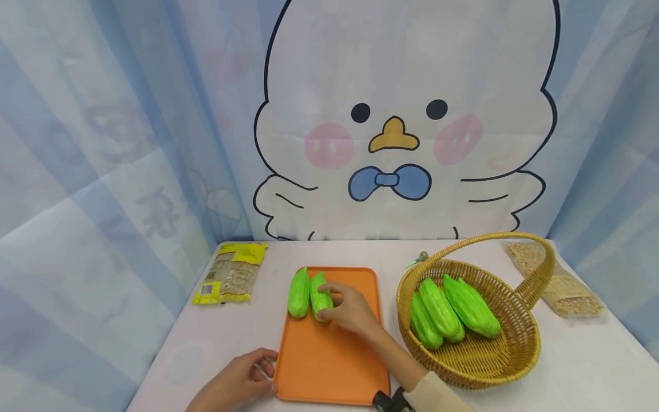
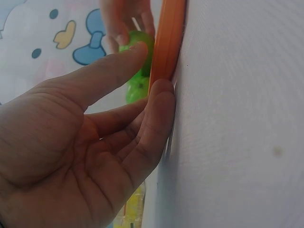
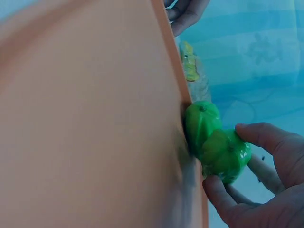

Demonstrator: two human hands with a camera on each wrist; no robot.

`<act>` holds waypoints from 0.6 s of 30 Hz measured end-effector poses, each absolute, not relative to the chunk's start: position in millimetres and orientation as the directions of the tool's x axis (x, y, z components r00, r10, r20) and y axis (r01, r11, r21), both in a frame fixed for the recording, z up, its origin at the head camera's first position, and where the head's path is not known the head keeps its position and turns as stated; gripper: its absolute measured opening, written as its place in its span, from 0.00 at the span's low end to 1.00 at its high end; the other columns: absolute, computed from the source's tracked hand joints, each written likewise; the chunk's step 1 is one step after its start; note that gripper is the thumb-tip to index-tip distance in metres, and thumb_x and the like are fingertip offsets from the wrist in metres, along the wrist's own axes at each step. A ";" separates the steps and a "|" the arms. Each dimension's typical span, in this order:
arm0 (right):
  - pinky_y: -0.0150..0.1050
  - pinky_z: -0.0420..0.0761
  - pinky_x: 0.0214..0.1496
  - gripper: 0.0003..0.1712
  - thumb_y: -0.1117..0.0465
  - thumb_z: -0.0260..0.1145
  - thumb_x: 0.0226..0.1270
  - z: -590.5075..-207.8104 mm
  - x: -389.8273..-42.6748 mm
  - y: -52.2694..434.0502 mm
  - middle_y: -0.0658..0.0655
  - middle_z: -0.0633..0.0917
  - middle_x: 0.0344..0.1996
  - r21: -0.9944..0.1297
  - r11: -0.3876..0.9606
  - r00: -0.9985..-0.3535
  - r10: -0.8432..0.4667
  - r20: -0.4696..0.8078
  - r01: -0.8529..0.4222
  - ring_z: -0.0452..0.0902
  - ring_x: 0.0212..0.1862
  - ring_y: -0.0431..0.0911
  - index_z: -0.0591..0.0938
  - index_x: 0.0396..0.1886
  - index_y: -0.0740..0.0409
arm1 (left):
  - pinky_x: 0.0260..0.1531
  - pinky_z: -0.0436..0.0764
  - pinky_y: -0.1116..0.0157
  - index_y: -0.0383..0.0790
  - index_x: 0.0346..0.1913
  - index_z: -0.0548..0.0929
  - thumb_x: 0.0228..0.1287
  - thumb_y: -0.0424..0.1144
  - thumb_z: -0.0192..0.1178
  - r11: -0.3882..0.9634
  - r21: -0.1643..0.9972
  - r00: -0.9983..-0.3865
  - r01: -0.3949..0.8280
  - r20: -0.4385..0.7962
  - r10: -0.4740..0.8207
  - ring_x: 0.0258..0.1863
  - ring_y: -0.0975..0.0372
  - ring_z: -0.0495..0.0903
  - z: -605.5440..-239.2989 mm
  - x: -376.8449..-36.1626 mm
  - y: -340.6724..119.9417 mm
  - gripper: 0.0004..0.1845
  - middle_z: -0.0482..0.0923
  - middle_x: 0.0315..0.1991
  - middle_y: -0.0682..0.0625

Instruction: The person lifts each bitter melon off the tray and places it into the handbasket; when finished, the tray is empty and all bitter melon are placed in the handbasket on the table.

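Two bright green ridged gourds lie side by side at the far left of an orange tray (image 1: 332, 366). My right hand (image 1: 350, 309) grips the right gourd (image 1: 319, 294), thumb on one side and fingers on the other; the right wrist view shows this held gourd (image 3: 225, 154) close against its neighbour. The left gourd (image 1: 298, 293) lies near the tray's side rim. Beside the tray's left edge is my left hand (image 1: 239, 377), fingers bent. In the left wrist view, fingertips of the left hand (image 2: 90, 128) touch the tray's edge, with the thumb extended apart from them.
A wicker basket (image 1: 489, 372) with a tall handle stands right of the tray, holding several green gourds (image 1: 440, 309). A yellow-labelled packet (image 1: 231, 274) lies at back left, a clear bag of grains (image 1: 556, 280) at back right. A small green-and-brown item (image 1: 419, 257) lies behind the basket.
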State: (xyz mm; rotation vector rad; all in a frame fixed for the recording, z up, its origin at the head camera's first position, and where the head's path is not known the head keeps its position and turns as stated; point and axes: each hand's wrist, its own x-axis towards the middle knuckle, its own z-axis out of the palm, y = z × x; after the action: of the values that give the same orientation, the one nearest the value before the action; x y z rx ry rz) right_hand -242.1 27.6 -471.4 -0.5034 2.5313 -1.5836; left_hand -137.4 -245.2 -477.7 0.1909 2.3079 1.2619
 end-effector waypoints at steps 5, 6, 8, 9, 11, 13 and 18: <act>0.48 0.81 0.46 0.29 0.56 0.78 0.54 -459.2 -233.0 33.2 0.60 0.75 0.63 -0.931 0.322 -0.939 -0.339 0.056 -0.172 0.80 0.53 0.54 0.82 0.57 0.42 | 0.38 0.77 0.58 0.32 0.60 0.75 0.59 0.42 0.72 0.565 0.814 -0.866 -0.131 -0.372 0.334 0.35 0.58 0.77 -477.9 -136.9 -245.1 0.29 0.77 0.38 0.51; 0.48 0.81 0.46 0.29 0.55 0.78 0.54 -455.8 -230.3 34.6 0.59 0.75 0.63 -0.937 0.308 -0.939 -0.341 0.052 -0.164 0.80 0.53 0.54 0.82 0.57 0.41 | 0.38 0.77 0.58 0.32 0.60 0.75 0.59 0.42 0.72 0.567 0.812 -0.866 -0.136 -0.375 0.330 0.35 0.58 0.77 -478.1 -136.8 -244.8 0.29 0.77 0.38 0.51; 0.49 0.81 0.47 0.29 0.54 0.77 0.54 -446.0 -223.3 38.0 0.57 0.75 0.62 -0.949 0.276 -0.935 -0.351 0.052 -0.156 0.79 0.54 0.55 0.82 0.58 0.40 | 0.38 0.77 0.58 0.32 0.60 0.75 0.59 0.42 0.72 0.573 0.807 -0.867 -0.142 -0.381 0.322 0.35 0.58 0.76 -478.3 -136.9 -244.1 0.29 0.77 0.38 0.51; 0.49 0.81 0.48 0.29 0.54 0.77 0.55 -440.3 -219.1 40.3 0.56 0.75 0.63 -0.953 0.260 -0.932 -0.359 0.051 -0.153 0.79 0.55 0.55 0.81 0.58 0.39 | 0.38 0.77 0.58 0.33 0.60 0.75 0.59 0.42 0.72 0.576 0.805 -0.867 -0.144 -0.383 0.319 0.35 0.58 0.76 -478.3 -137.1 -243.9 0.29 0.77 0.38 0.51; 0.49 0.80 0.49 0.29 0.54 0.77 0.55 -427.0 -209.9 46.0 0.54 0.75 0.63 -0.963 0.228 -0.925 -0.376 0.047 -0.142 0.78 0.56 0.55 0.81 0.59 0.39 | 0.38 0.77 0.57 0.33 0.61 0.75 0.59 0.42 0.71 0.577 0.804 -0.865 -0.147 -0.387 0.319 0.35 0.58 0.76 -478.6 -137.5 -243.8 0.29 0.77 0.38 0.51; 0.49 0.80 0.50 0.30 0.55 0.77 0.55 -413.1 -200.2 53.8 0.53 0.74 0.64 -0.972 0.194 -0.918 -0.395 0.043 -0.129 0.77 0.58 0.55 0.81 0.59 0.38 | 0.38 0.77 0.58 0.33 0.61 0.75 0.60 0.42 0.71 0.575 0.805 -0.864 -0.145 -0.386 0.324 0.35 0.58 0.76 -478.6 -137.8 -243.9 0.30 0.77 0.38 0.51; 0.47 0.81 0.50 0.32 0.58 0.78 0.55 -382.7 -173.5 79.2 0.54 0.72 0.65 -0.987 0.122 -0.908 -0.416 0.045 -0.105 0.76 0.59 0.56 0.80 0.60 0.40 | 0.38 0.76 0.58 0.33 0.61 0.75 0.60 0.42 0.71 0.576 0.803 -0.862 -0.156 -0.395 0.318 0.35 0.58 0.76 -477.8 -137.7 -243.9 0.29 0.77 0.38 0.51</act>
State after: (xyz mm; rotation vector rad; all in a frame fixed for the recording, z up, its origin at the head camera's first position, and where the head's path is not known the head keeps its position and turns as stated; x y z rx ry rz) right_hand -173.5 79.2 -382.7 -0.5149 2.1568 -1.8647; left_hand -137.7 -243.9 -477.8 0.1289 2.3020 1.2419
